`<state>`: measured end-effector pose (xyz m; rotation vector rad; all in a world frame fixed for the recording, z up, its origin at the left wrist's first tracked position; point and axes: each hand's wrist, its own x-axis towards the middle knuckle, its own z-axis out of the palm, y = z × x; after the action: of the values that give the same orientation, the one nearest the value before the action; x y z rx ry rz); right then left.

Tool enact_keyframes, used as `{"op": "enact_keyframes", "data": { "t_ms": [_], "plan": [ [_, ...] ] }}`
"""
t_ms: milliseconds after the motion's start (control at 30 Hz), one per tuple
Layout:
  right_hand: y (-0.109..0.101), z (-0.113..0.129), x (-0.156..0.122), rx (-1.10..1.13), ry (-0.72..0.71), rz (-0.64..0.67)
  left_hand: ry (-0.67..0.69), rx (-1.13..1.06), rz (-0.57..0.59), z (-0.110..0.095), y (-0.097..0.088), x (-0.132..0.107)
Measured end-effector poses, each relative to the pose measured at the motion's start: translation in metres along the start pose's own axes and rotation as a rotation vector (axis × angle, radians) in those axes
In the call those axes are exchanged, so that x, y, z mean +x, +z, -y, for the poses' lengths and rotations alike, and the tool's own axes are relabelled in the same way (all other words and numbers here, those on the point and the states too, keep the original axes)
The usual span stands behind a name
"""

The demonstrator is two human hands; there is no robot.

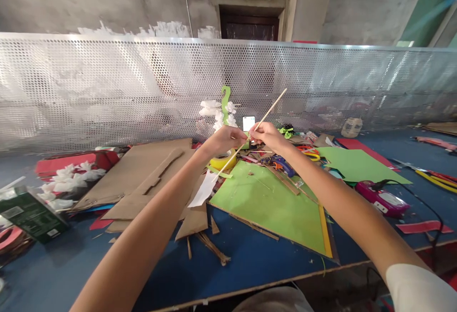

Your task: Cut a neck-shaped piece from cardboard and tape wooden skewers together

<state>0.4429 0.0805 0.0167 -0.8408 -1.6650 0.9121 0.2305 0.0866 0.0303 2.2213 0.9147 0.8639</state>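
Note:
A thin pale wooden stick (273, 106) slants across the middle of the view, its upper end leaning right towards the mesh panel. My right hand (267, 135) pinches it near the middle. Just beside, my left hand (225, 140) is closed with its fingertips at the stick, close to the right fingers. At the stick's lower end hangs a white paper piece (204, 189); whether it is fixed there I cannot tell. Below the hands lies a light green sheet (271, 212) on the table. A yellow tape roll (224, 161) sits under my left wrist.
Cardboard sheets (143, 169) cover the left side. A blue glue gun (284, 166) and scraps lie behind the green sheet. At right are a magenta device (382, 200) with a black cable and long-handled cutters (435, 178). A perforated metal panel (143, 93) closes off the back.

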Motion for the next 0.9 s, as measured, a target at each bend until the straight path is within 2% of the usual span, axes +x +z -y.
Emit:
{"op": "enact_keyframes", "data": {
  "t_ms": [167,300,400,533,700,900],
  "plan": [
    [-0.006,0.003,-0.001,0.036,-0.013,-0.006,0.011,-0.002,0.066,-0.004,-0.004,-0.004],
    [-0.011,0.002,-0.001,0.13,0.006,0.004,0.001,0.038,-0.02,-0.005,-0.007,-0.005],
    [-0.014,0.001,-0.001,0.196,0.012,-0.062,0.012,0.074,-0.07,-0.005,-0.009,-0.005],
    [-0.014,-0.001,0.0,0.185,0.001,-0.129,0.016,0.105,-0.096,-0.005,-0.009,-0.006],
    [-0.013,-0.004,0.003,0.169,-0.024,-0.152,-0.035,0.1,-0.123,-0.005,-0.005,-0.004],
    [-0.012,-0.003,0.002,0.189,-0.041,-0.163,-0.02,0.104,-0.154,-0.008,-0.001,-0.004]
  ]
}}
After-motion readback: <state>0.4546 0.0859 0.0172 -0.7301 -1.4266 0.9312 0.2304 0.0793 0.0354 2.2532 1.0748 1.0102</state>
